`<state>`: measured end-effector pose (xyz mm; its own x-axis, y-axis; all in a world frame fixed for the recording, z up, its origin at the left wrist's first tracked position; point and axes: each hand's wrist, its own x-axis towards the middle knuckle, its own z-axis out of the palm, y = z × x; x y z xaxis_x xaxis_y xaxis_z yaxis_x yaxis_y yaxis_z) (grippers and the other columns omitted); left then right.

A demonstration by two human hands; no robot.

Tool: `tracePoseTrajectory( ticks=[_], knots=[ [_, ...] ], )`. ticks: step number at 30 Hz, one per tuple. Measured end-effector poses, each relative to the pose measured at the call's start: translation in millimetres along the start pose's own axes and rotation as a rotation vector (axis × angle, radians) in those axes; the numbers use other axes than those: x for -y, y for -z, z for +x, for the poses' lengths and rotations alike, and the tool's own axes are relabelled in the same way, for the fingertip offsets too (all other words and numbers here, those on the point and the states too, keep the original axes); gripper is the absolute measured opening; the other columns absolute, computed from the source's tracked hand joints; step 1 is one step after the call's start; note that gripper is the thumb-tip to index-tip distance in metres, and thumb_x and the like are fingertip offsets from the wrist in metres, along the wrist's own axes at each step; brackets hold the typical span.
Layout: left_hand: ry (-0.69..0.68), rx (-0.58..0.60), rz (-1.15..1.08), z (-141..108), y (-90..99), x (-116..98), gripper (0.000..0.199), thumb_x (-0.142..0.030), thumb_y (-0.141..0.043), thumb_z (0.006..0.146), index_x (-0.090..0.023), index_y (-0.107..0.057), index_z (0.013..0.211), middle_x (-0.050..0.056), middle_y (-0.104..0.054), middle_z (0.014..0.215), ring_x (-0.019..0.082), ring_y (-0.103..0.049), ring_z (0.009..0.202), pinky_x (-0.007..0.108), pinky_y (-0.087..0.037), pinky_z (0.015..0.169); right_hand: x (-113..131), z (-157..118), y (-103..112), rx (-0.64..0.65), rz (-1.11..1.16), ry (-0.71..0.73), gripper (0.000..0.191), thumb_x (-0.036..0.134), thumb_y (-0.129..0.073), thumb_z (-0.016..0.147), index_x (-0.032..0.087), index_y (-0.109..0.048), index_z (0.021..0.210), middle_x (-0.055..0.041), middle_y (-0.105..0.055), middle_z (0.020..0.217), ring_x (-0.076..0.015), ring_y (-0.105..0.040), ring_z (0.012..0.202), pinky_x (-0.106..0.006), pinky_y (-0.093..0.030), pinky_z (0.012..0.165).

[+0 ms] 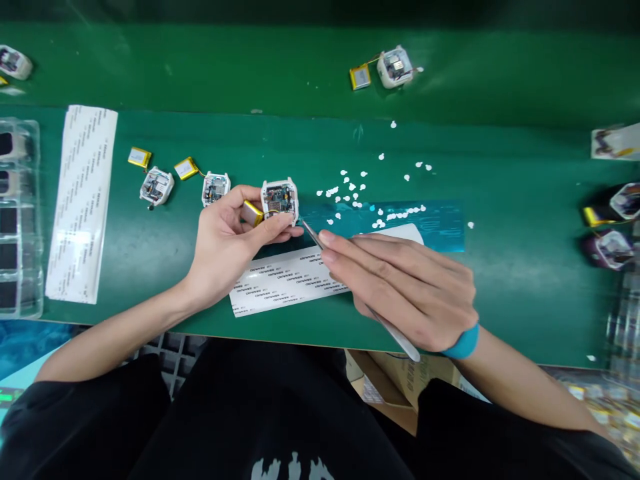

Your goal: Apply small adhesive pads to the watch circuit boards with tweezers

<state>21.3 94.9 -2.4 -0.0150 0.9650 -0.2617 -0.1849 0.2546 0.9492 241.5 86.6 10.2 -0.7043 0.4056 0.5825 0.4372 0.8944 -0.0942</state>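
My left hand (227,237) is closed around an opened white watch case (280,198), its circuit board facing up. A yellow-edged battery (252,213) hangs by wires from the case and rests against my fingers. My right hand (400,280) pinches a pair of metal tweezers (400,339), whose tip is at the lower right corner of the case. Whether the tip grips anything is too small to tell. Beneath my hands lies a white printed strip (285,280). Small white round tabbed stickers (350,187) are scattered to the right, some on a blue film strip (445,227).
Two more open cases (157,187) with batteries lie left of my left hand. Another case (395,67) sits at the back. A stack of printed strips (83,200) and a clear tray (20,220) stand at the left. Dark cases (607,249) lie at the right edge.
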Motion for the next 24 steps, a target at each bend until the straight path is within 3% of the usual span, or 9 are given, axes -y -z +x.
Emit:
tracePoseTrajectory(
  ticks=[4,7,10,12,14,16,18,21,24],
  knots=[
    [-0.002,0.043,0.019,-1.4,-0.5,0.9,0.026,-0.012,-0.081,0.074,-0.016,-0.062,0.09,0.0,-0.074,0.078,0.016,-0.075,0.069,0.03,-0.067,0.074,-4.9,-1.3,2.7,-0.026,-0.099,0.043,0.026,0.011,-0.06,0.095,0.018,-0.069,0.118,-0.0077,-0.072,0.12,-0.0208,-0.075,0.101,-0.031,-0.065,0.089],
    [-0.042,0.089,0.089,11.3,2.9,-3.1,0.035,-0.02,-0.085,0.072,-0.018,-0.061,0.098,-0.001,-0.073,0.08,0.017,-0.074,0.07,0.034,-0.066,0.072,-6.0,-2.0,2.3,-0.065,-0.159,0.071,0.023,0.01,-0.06,0.095,0.012,-0.069,0.115,-0.0115,-0.072,0.118,-0.0205,-0.075,0.097,-0.031,-0.064,0.087],
    [-0.206,0.048,0.324,52.9,16.0,-18.4,0.041,-0.035,-0.083,0.078,-0.025,-0.06,0.109,-0.004,-0.071,0.081,0.014,-0.071,0.071,0.036,-0.062,0.071,-7.0,-2.8,1.8,-0.075,-0.193,0.1,0.023,0.008,-0.058,0.095,0.009,-0.069,0.116,-0.0119,-0.071,0.12,-0.0194,-0.075,0.096,-0.031,-0.065,0.084],
    [-0.31,-0.023,0.634,90.5,28.5,-34.6,0.034,-0.044,-0.073,0.087,-0.028,-0.059,0.113,-0.009,-0.067,0.083,0.009,-0.066,0.076,0.036,-0.059,0.076,-8.4,-3.7,0.8,-0.086,-0.219,0.116,0.023,0.008,-0.058,0.095,0.009,-0.069,0.115,-0.0113,-0.071,0.12,-0.0187,-0.075,0.094,-0.031,-0.065,0.082],
    [-0.332,-0.122,0.877,124.0,38.8,-51.0,0.024,-0.047,-0.068,0.089,-0.026,-0.06,0.098,-0.011,-0.062,0.079,0.008,-0.059,0.079,0.038,-0.053,0.08,-10.2,-4.5,-1.3,-0.107,-0.248,0.125,0.022,0.009,-0.06,0.094,0.009,-0.07,0.114,-0.0103,-0.071,0.12,-0.0183,-0.075,0.091,-0.031,-0.064,0.08],
    [-0.338,-0.124,0.977,146.5,41.5,-62.0,0.025,-0.044,-0.075,0.083,-0.025,-0.06,0.086,-0.008,-0.057,0.074,0.012,-0.052,0.087,0.04,-0.048,0.089,-11.8,-5.0,-4.2,-0.142,-0.263,0.124,0.02,0.01,-0.064,0.092,0.01,-0.071,0.111,-0.009,-0.072,0.118,-0.0175,-0.074,0.087,-0.029,-0.064,0.077],
    [-0.372,-0.094,1.014,159.6,33.3,-63.0,0.024,-0.039,-0.08,0.077,-0.025,-0.061,0.082,-0.005,-0.055,0.077,0.017,-0.047,0.099,0.04,-0.039,0.104,-12.6,-5.0,-6.8,-0.172,-0.251,0.118,0.02,0.011,-0.066,0.091,0.01,-0.072,0.11,-0.0079,-0.073,0.117,-0.0167,-0.074,0.084,-0.028,-0.063,0.073],
    [-0.497,0.009,0.96,179.2,1.7,-45.4,0.022,-0.035,-0.079,0.071,-0.028,-0.065,0.087,-0.004,-0.06,0.086,0.021,-0.041,0.114,0.04,-0.025,0.115,-12.1,-4.4,-9.6,-0.193,-0.214,0.121,0.019,0.011,-0.066,0.091,0.009,-0.072,0.109,-0.0075,-0.074,0.116,-0.0162,-0.073,0.081,-0.028,-0.061,0.068],
    [-0.547,0.079,0.852,213.1,-40.3,-18.4,0.018,-0.036,-0.074,0.063,-0.034,-0.067,0.08,-0.001,-0.063,0.081,0.028,-0.047,0.103,0.044,-0.034,0.105,-10.8,-3.8,-11.9,-0.185,-0.217,0.128,0.015,0.013,-0.067,0.092,0.012,-0.073,0.106,-0.0054,-0.075,0.114,-0.0146,-0.072,0.081,-0.027,-0.06,0.066]
  ],
)
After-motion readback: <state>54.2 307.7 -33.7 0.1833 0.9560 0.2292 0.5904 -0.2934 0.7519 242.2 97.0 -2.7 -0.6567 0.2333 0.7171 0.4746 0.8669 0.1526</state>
